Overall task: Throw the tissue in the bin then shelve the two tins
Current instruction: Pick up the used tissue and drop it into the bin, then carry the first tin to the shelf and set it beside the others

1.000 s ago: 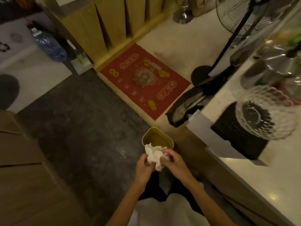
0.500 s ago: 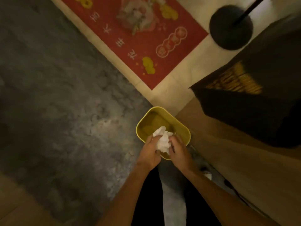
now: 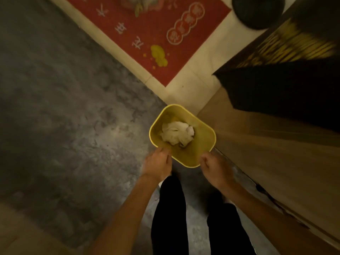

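Yellow plastic bin point(image 3: 191, 160), rounded-rectangular, stands upright on the grey mottled floor point(image 3: 64, 116), its right side close against a brown wooden cabinet face point(image 3: 276, 162). Tissue point(image 3: 177, 133): white, crumpled, lying inside the bin toward the far half of the opening, clear of both hands. Some yellowish matter shows beneath it; its nature cannot be determined.

Left hand point(image 3: 156, 165): positioned at the near-left corner of the bin, empty, its fingers point(image 3: 163, 150) loosely curled and apparently at the rim; actual contact cannot be confirmed owing to blur. Right hand point(image 3: 214, 169): positioned at the near-right corner of the bin, empty, fingers curled inward in a loose fist, just beside the bin wall. Both forearms are bare and extend from the lower edge of the view. Legs in black trousers point(image 3: 168, 218) are visible between the forearms, directly below the bin.

Red mat point(image 3: 147, 30) with white characters and yellow motifs lies on pale tile point(image 3: 191, 83) beyond the bin. Dark round base point(image 3: 257, 11) sits at the upper right, partly cut off. Dark object with yellow striping point(image 3: 287, 50) overhangs the cabinet on the right; identity unclear. The two tins are not in view.
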### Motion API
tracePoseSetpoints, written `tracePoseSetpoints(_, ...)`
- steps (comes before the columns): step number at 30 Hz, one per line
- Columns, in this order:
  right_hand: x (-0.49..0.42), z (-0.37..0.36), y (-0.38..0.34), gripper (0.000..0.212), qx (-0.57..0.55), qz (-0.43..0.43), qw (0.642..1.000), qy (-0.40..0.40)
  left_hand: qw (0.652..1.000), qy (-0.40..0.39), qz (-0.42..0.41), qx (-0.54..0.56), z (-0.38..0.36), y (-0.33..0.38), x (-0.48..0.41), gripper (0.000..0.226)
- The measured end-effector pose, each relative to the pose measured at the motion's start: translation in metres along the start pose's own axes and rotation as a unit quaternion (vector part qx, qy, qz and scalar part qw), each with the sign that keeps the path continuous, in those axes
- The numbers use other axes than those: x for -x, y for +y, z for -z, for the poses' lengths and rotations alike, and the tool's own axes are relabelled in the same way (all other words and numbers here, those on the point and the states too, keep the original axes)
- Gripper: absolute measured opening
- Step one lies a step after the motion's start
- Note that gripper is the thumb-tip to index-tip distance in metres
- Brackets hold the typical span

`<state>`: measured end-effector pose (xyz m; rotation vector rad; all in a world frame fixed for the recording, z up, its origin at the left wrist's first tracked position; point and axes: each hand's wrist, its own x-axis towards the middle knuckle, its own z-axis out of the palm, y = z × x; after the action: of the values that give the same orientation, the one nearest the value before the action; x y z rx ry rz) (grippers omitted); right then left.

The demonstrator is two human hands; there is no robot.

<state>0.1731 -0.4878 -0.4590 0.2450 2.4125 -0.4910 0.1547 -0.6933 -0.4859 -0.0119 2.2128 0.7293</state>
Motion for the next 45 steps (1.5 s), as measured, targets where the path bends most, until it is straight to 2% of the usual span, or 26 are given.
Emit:
tracePoseSetpoints(5,0.132,0.124,-0.029,0.033,0.031,0.005,0.999,0.043,0.999,0.006,-0.041,-0.036,0.089,0.081,0.115,0.026)
tracePoseSetpoints(9,0.245,0.204,-0.019,0.029,0.041,0.016,0.994,0.096,0.99,0.004,-0.11,-0.086,0.132,0.161,0.208,0.019)
tracePoseSetpoints(12,0.323,0.236,0.014,0.019,0.019,0.033,0.988,0.147,0.974,-0.014,-0.173,-0.147,0.131,0.216,0.267,0.019)
tracePoseSetpoints(13,0.345,0.24,0.028,0.017,0.002,0.031,0.99,0.14,0.969,-0.027,-0.185,-0.164,0.126,0.236,0.283,0.02)
tracePoseSetpoints(16,0.41,0.241,0.076,0.025,-0.07,-0.022,0.992,0.1,0.954,-0.052,-0.221,-0.198,0.098,0.299,0.33,0.022)
tracePoseSetpoints(19,0.468,0.233,0.13,0.028,-0.133,-0.069,0.982,0.117,0.941,-0.048,-0.261,-0.21,0.056,0.359,0.368,0.022)
tracePoseSetpoints(27,0.593,0.213,0.283,0.026,-0.289,-0.209,0.911,0.208,0.896,-0.106,-0.348,-0.254,-0.071,0.502,0.408,0.022)
tracePoseSetpoints(30,0.617,0.214,0.328,0.028,-0.329,-0.258,0.875,0.243,0.879,-0.128,-0.374,-0.266,-0.094,0.553,0.405,0.024)
tracePoseSetpoints(35,0.627,0.238,0.378,0.029,-0.379,-0.317,0.814,0.307,0.873,-0.152,-0.38,-0.265,-0.117,0.627,0.379,0.024)
tracePoseSetpoints(39,0.62,0.269,0.402,0.027,-0.416,-0.317,0.768,0.369,0.874,-0.18,-0.382,-0.239,-0.132,0.678,0.352,0.026)
tracePoseSetpoints(41,0.614,0.287,0.417,0.018,-0.445,-0.303,0.751,0.382,0.879,-0.198,-0.375,-0.218,-0.141,0.701,0.341,0.026)
tracePoseSetpoints(45,0.594,0.329,0.449,0.016,-0.469,-0.288,0.733,0.4,0.893,-0.211,-0.356,-0.179,-0.155,0.738,0.328,0.027)
